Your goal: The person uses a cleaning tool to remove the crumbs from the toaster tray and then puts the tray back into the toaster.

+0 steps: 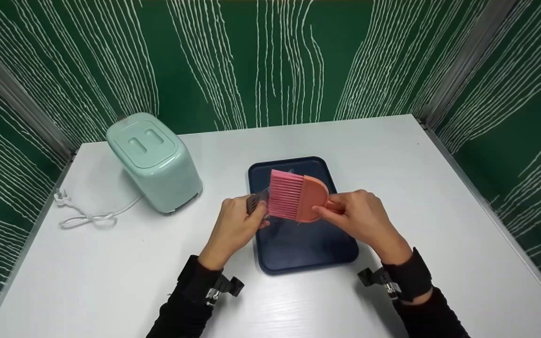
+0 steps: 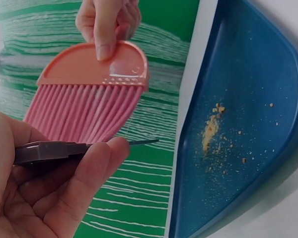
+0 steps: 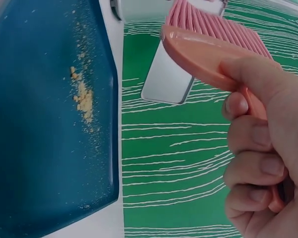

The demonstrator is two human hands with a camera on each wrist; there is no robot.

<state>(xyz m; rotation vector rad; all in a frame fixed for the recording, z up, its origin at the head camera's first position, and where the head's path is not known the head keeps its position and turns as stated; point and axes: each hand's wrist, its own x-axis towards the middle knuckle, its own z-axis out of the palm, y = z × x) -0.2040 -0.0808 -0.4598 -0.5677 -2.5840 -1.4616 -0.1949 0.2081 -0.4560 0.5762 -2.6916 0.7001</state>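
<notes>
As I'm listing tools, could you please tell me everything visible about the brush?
The brush has pink bristles in a rounded, plastic-looking orange head, with an orange handle. The right hand grips its handle, thumb on the head, above the dark blue tray. The bristles point toward the left hand and the dark tool it holds; whether they touch the tool is unclear.

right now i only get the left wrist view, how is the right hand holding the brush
Observer: In the right wrist view, the right hand has its fingers curled round the handle of the brush.
Operator: anything standing off to the left
Observer: Yes, the head view shows a mint green appliance, probably a toaster, left of the tray.
Operator: is it plugged in
Observer: No, its plug lies loose near the table's left edge.
</notes>
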